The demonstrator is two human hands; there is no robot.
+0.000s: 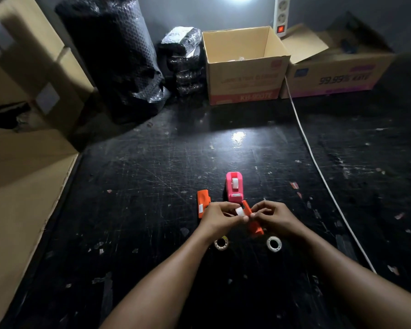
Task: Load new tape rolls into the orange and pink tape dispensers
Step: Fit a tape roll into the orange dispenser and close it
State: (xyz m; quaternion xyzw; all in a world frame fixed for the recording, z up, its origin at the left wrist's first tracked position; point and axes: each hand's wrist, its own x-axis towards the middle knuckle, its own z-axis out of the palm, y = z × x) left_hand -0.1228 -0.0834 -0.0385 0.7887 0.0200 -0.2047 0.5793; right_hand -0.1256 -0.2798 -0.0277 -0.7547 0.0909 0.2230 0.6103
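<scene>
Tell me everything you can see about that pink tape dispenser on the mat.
The pink tape dispenser is a small, glossy plastic body with a rounded far end. It stands upright on the scratched black mat, lengthwise, its pale cutter end nearest the hands. A whitish roll or hub sits in its open top slot. No hand touches it; it sits just beyond both hands, right of a loose orange piece. Whether it touches the orange part being held is unclear.

Both bare forearms reach forward, converging; left hand (217,216) and right hand (272,216) meet fingertip to fingertip, fingers curled in pinch.
</scene>
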